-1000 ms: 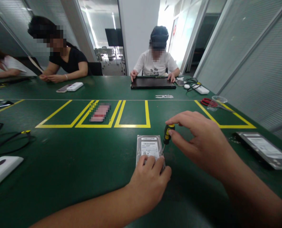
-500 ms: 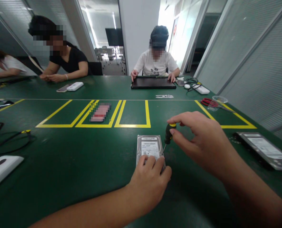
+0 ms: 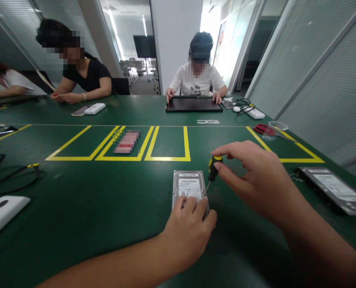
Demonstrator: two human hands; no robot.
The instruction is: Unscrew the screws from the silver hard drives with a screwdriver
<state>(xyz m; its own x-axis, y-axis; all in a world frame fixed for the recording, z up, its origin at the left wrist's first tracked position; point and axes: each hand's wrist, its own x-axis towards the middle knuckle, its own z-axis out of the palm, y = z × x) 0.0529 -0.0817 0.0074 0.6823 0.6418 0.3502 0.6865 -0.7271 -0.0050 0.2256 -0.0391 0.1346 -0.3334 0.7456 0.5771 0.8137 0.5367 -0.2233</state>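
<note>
A small screwdriver (image 3: 215,168) stands at the right edge of a hard drive (image 3: 188,183) just below the centre of the frame.
From here I see the right hand (image 3: 254,173) pinching the handle between thumb and a bent forefinger, barely parted, the shaft slanting down to the drive; whether the tip sits in a screw is too small to tell. The left hand (image 3: 189,232), half closed, has hold of the drive's near part, fingers curled over its top, pinning it flat to the green table (image 3: 105,220). A second drive (image 3: 335,187) lies at the right of the frame, below red-handled scissors (image 3: 261,129) and a clear cup (image 3: 274,131). At upper centre, a person in a white T-shirt (image 3: 196,78) holds a dark panel (image 3: 194,105).
</note>
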